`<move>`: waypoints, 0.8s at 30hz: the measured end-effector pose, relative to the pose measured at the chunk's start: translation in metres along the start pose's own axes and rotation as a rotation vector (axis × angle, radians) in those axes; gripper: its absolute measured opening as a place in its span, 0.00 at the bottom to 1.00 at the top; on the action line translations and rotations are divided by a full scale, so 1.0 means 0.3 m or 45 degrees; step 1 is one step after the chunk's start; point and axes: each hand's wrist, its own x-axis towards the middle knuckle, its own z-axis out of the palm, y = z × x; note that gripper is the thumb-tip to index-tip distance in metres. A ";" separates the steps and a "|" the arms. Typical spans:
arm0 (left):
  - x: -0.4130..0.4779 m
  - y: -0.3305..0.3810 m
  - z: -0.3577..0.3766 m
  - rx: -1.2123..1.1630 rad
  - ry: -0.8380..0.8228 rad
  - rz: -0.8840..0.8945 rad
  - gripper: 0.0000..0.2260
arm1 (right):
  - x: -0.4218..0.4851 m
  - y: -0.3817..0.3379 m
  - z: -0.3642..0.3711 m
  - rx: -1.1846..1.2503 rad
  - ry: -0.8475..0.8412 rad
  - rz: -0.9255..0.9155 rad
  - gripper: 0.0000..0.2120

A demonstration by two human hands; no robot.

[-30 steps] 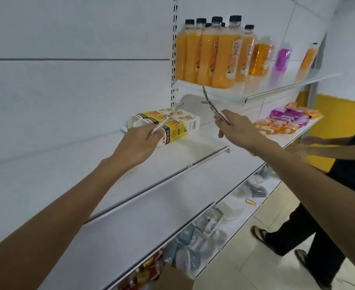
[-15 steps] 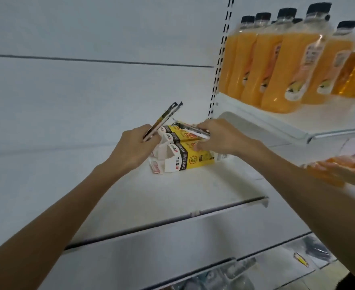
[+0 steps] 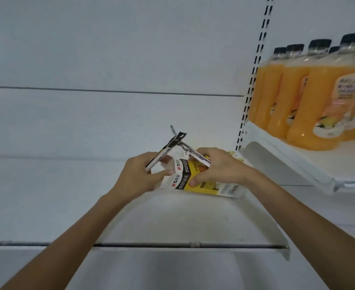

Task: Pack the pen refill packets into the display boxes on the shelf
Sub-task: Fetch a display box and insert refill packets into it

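Two yellow, white and black display boxes lie side by side on the white shelf. My left hand grips a thin pen refill packet that tilts up to the right, its black top above the boxes. My right hand holds a second pen refill packet, slanting down to the right over the boxes, while its fingers press on the front box. The two packets' tops cross above the boxes' open left end.
Several orange juice bottles with black caps stand on a higher shelf at the right. A perforated upright rail separates the two bays. A white back panel runs behind, and a lower shelf edge crosses below.
The view has moved closer to the boxes and to the left. Both hands came together over the boxes; the right hand's packet dropped from upright to lie across them.
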 end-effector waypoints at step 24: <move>0.171 0.240 -0.035 0.181 0.083 0.211 0.34 | 0.082 -0.316 -0.212 1.543 0.729 -0.546 0.15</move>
